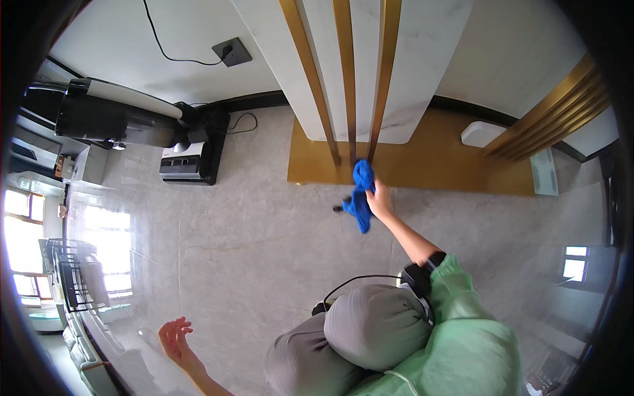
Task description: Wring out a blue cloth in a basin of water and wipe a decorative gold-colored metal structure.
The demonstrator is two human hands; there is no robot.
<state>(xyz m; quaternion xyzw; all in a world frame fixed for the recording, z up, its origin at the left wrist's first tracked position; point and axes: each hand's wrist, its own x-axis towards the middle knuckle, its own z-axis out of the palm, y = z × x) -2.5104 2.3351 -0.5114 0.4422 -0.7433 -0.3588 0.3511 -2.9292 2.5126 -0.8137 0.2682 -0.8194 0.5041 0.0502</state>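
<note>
My right hand grips a bunched blue cloth beside the front edge of a low gold-coloured platform. The cloth's upper end meets the foot of the gold vertical bars, and its lower end hangs in front of the platform. A small dark piece shows at the cloth's left side; what it is cannot be made out. My left hand is away at the lower left, above the tiled floor, its fingers loosely curled around nothing.
A black upright floor washer stands on its dock at left, near a wall socket with a plugged cord. On the platform's right sit a white device and a gold slatted column. A white panel stands behind the bars.
</note>
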